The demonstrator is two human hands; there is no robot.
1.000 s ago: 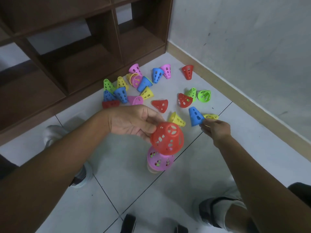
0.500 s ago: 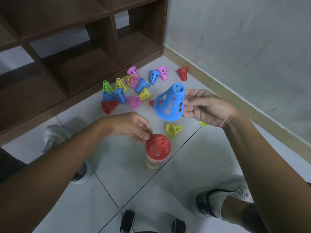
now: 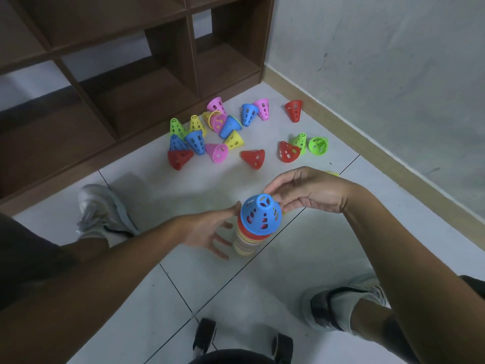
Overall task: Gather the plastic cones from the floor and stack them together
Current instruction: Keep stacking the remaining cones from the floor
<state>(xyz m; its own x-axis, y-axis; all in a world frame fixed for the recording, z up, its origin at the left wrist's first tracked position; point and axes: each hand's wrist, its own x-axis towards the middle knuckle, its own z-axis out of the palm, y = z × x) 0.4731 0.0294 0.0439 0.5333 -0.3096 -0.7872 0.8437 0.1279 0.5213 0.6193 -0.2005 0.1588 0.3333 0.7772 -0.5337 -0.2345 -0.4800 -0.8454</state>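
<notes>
A stack of cones (image 3: 248, 241) stands on the white floor tiles, with red, yellow and pink rims showing. A blue perforated cone (image 3: 261, 216) sits on top of it. My right hand (image 3: 307, 191) pinches that blue cone at its tip and right side. My left hand (image 3: 207, 231) is spread open beside the stack's left side, its fingers touching or nearly touching the stack. Several loose cones lie further back, among them a red one (image 3: 253, 158), a pink one (image 3: 217, 152) and a green one (image 3: 318, 145).
A dark wooden shelf unit (image 3: 126, 82) stands at the back left, close behind the loose cones. A grey wall with a beige skirting board (image 3: 367, 145) runs along the right. My two shoes (image 3: 102, 214) (image 3: 338, 306) flank the stack.
My right hand has brought the blue cone down from above the floor onto the stack. My left hand has let go of the red top cone and spread open.
</notes>
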